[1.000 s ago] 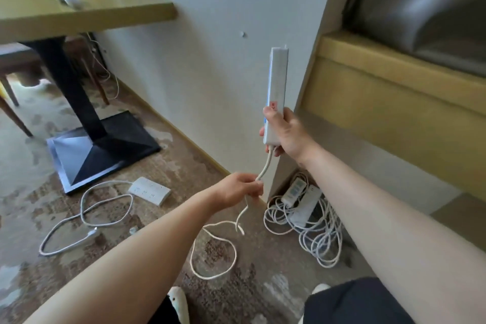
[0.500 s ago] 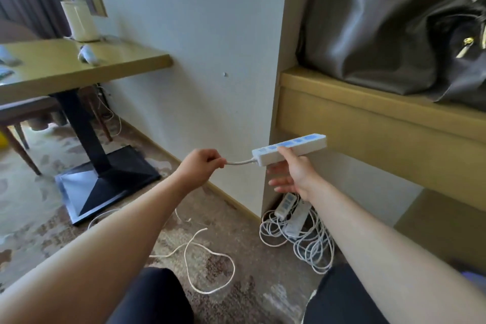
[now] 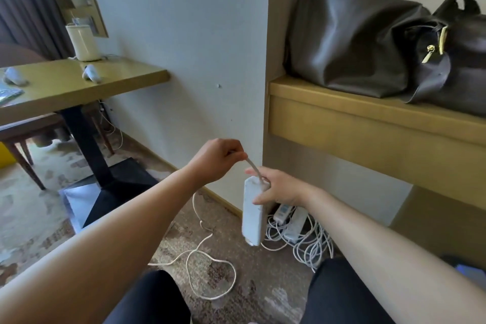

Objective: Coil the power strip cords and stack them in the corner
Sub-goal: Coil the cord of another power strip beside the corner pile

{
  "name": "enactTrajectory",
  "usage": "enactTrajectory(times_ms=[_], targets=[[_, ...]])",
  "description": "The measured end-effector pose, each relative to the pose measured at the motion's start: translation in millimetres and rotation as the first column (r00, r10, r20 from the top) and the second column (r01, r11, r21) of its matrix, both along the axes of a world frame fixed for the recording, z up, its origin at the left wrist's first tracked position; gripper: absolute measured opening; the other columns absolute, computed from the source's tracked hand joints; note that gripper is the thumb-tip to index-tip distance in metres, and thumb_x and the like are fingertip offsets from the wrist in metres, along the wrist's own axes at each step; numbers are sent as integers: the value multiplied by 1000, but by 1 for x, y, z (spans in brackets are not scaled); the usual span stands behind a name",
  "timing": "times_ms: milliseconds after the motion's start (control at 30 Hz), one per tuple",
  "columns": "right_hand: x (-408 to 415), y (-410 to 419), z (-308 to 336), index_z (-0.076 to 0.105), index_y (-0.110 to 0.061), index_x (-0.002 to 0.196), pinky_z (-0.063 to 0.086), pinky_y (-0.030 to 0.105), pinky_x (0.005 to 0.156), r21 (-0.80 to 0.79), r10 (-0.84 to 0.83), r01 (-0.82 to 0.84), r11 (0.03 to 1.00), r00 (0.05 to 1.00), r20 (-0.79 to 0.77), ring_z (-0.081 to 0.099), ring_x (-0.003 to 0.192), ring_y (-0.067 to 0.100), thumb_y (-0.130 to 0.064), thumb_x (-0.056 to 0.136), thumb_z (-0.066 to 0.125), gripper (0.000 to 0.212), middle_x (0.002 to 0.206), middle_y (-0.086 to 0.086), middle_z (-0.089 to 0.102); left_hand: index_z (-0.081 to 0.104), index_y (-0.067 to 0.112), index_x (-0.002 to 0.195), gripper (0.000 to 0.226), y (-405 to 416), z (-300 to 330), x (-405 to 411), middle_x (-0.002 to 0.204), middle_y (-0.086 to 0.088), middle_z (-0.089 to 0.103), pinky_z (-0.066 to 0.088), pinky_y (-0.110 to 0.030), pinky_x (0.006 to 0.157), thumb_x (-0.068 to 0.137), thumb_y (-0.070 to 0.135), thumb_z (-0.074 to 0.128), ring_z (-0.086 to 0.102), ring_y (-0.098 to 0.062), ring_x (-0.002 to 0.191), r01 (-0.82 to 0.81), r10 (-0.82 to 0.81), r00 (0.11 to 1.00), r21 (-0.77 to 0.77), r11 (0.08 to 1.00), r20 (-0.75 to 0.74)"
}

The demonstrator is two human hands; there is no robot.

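**A:** Your right hand (image 3: 278, 188) has its thumb and fingers wrapped round the top end of the white rectangular plastic power strip (image 3: 253, 214). Left hand (image 3: 217, 159)?

**B:** Your left hand is fisted, pinching the thin white cord (image 3: 253, 166) just above where it leaves the strip. Hands are close, left one up and to the left of the strip.

**A:** Axis?

**B:** Strip hangs near vertical, cord end up, free end pointing at the patterned brown carpet (image 3: 268, 294). From your left fist the slack drops down left of the strip and loops on the carpet, well below it.

**A:** So what does coiling turn on?

**B:** My read: all loose cord lies down-left of the strip, on your left hand's side. That hand is nearer to gather it; your right only steadies the strip.

**A:** Corner?

**B:** Pile of coiled white strips (image 3: 294, 229) sits just right of and behind the hanging strip, in the corner under the tan wooden shelf (image 3: 368, 123). Your right hand is nearer that.

**A:** Plug end?

**B:** Can't tell, it's hidden behind your left arm.
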State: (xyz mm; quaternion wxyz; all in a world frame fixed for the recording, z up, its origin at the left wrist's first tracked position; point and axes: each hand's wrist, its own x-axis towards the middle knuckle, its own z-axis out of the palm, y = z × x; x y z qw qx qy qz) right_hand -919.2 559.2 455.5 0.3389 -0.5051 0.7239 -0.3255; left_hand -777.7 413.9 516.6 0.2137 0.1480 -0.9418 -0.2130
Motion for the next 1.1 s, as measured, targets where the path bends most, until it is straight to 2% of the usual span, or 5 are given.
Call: enactTrajectory(times_ms=[233, 533, 767, 933, 1100], targets=[[-12, 20, 16, 53, -37, 92, 40, 27, 56, -133, -317, 290, 948, 900, -299, 55, 73, 13, -20, 76, 60, 24, 86, -11, 57, 68, 22, 81, 17, 1, 10, 3, 58, 13, 52, 36, -9, 50, 94, 29, 59, 47, 5, 50, 35, -40, 998, 103, 994, 52], [-68, 83, 31, 57, -32, 111, 36, 25, 56, -324, -607, 519, 791, 727, -320, 54, 77, 22, -20, 83, 63, 31, 96, -2, 61, 74, 20, 86, 26, -7, -25, -1, 60, 0, 49, 40, -32, 65, 99, 29, 53, 42, -18, 61, -49, 1, 994, 457, 888, 106], [-87, 102, 32, 52, -31, 94, 39, 30, 58, -215, -522, 520, 827, 566, -638, 55, 69, 23, -48, 84, 43, 22, 78, -4, 55, 75, 28, 76, 24, 20, 40, -54, 59, 7, 47, 35, -17, 47, 91, 40, 60, 38, -6, 51, 47, 87, 954, 431, 901, -286], [-102, 86, -30, 54, -28, 113, 33, 29, 54, -154, -488, 576, 803, 487, -724, 53, 65, 25, -40, 93, 45, 25, 72, -5, 57, 72, 28, 79, 27, -4, -35, -62, 59, 4, 45, 34, -29, 58, 96, 30, 51, 40, -16, 57, -18, 1, 999, 402, 915, 41], [-126, 53, -121, 46, -30, 137, 31, 29, 55, -19, -332, 496, 868, 552, -765, 51, 71, 22, -33, 102, 48, 36, 115, 0, 70, 69, 35, 77, 26, -49, -150, -59, 60, 7, 55, 42, -26, 61, 96, 31, 52, 54, -14, 61, -43, -74, 920, 287, 957, 385]])
